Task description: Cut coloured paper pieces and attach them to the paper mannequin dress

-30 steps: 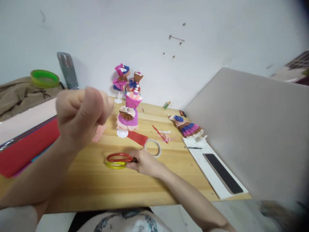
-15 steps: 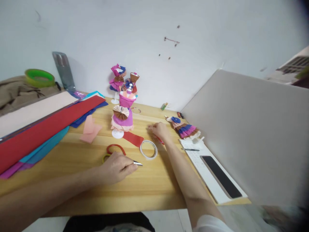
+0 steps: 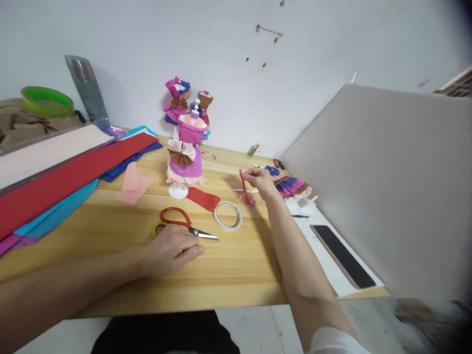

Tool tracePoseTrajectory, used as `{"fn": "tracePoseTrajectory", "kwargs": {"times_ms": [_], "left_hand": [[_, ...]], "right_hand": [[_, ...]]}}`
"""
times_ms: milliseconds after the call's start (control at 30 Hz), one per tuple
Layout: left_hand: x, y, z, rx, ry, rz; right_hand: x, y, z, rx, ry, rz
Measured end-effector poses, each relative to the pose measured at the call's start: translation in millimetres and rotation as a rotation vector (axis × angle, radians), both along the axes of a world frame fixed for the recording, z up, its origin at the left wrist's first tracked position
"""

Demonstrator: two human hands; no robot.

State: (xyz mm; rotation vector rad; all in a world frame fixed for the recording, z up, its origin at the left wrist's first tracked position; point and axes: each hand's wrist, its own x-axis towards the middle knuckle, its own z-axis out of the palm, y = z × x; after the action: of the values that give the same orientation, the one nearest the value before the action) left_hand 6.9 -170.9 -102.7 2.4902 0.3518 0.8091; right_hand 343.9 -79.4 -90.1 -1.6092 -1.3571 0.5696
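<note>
My left hand (image 3: 171,250) lies flat on the wooden table (image 3: 228,275), fingers loosely together, just below a pair of scissors (image 3: 180,225) with a red and a yellow handle. It holds nothing. My right hand (image 3: 260,181) reaches to the far right of the table and pinches a thin red paper strip (image 3: 243,186), lifting it above a small pile of paper scraps (image 3: 248,199). A white tape ring (image 3: 227,215) and a red paper piece (image 3: 202,198) lie between the two hands.
A paper-dressed mannequin (image 3: 183,157) stands mid-table, two more (image 3: 186,101) behind it. Another doll (image 3: 291,186) lies at the right. Coloured paper sheets (image 3: 62,182) cover the left. A phone (image 3: 342,255) rests on a white board (image 3: 317,246) beside a grey panel (image 3: 387,187).
My left hand came down from the air onto the table by the scissors. My right hand left the scissors, reached right and picked up the red strip.
</note>
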Motion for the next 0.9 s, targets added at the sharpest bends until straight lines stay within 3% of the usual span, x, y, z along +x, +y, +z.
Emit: {"fn": "tracePoseTrajectory", "kwargs": {"times_ms": [100,267,400,533,700,800,900], "left_hand": [[1.9,2.4,5.5,-0.069,0.004,0.024],[11.3,16.5,26.9,-0.485,0.006,0.221],[26.9,28.2,36.7,-0.612,-0.007,0.233],[52.8,33.7,35.8,-0.718,-0.028,0.242],[83.0,28.9,36.2,-0.984,-0.184,0.192],[84.7,25.1,39.2,-1.085,-0.156,0.244],[73.8,25.5,39.0,-1.063,-0.064,0.299]], "right_hand": [[-2.7,-5.5,5.0,0.087,0.110,0.014],[-13.1,-12.3,19.5,0.204,0.262,0.035],[-19.7,-21.3,24.1,0.205,0.365,0.061],[-37.0,-42.1,16.9,0.224,0.487,0.048],[-77.9,-67.7,3.1,0.138,0.634,0.152],[-97.5,-74.9,-2.6,0.093,0.691,0.214],[-103.9,-78.2,-2.8,0.062,0.719,0.268]]}}
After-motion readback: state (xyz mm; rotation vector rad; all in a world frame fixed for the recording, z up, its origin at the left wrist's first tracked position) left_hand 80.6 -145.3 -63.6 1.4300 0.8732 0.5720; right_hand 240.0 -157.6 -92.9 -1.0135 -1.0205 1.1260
